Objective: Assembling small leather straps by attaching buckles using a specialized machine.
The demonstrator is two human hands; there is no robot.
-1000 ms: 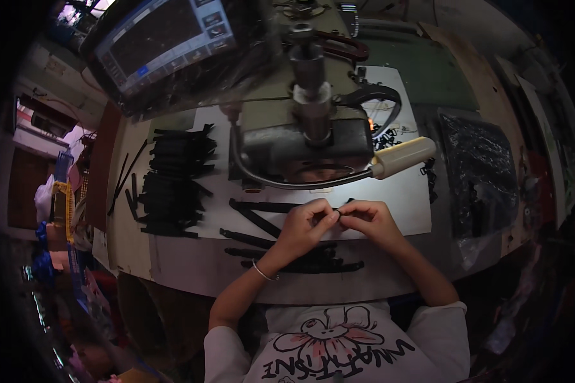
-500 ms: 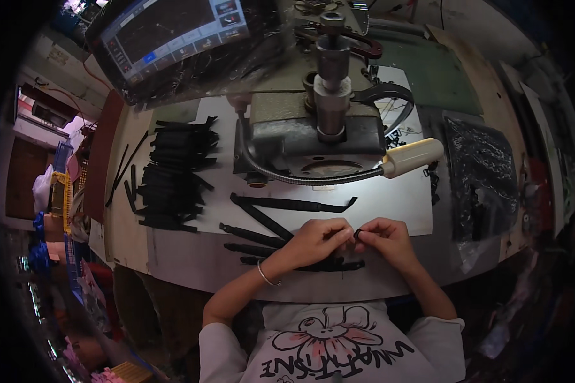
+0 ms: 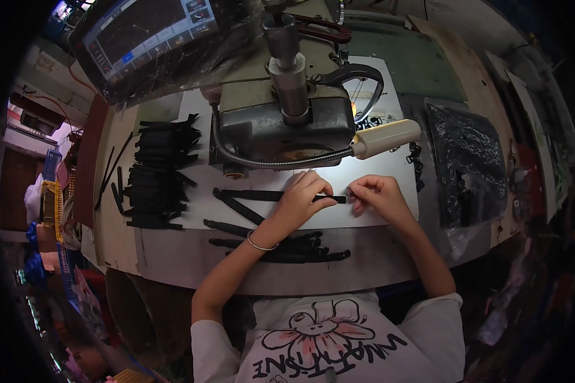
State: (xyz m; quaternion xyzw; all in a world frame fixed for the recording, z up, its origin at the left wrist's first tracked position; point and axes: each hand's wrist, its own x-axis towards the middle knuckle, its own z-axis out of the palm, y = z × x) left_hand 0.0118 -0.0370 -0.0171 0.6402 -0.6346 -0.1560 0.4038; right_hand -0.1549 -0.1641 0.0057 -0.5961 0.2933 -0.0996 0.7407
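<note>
Black strap: a long, narrow, flat strip, matte black, lying roughly level across the white sheet on the worktop, directly below the sewing machine. We note its left end free on the sheet, its right end pinched between both hands. Left hand rests over the strap, fingers curled down onto it, thumb and forefinger closed on the strip near its right end; a thin bangle sits at that wrist. Right hand is just beside it, fingers folded narrow around the strap's tip, where a small dark fitting shows; we cannot tell its exact kind. The two hands are near touching. A second strap lies slantwise, crossing under the left end of the held one. More loose straps lie at the near edge of the worktop, by the left forearm. A large stack of like straps sits well apart to the left. A gooseneck lamp hangs above the hands and lights the sheet. A clear plastic bag with dark contents lies to the right. A tilted screen stands at far left behind the machine.
</note>
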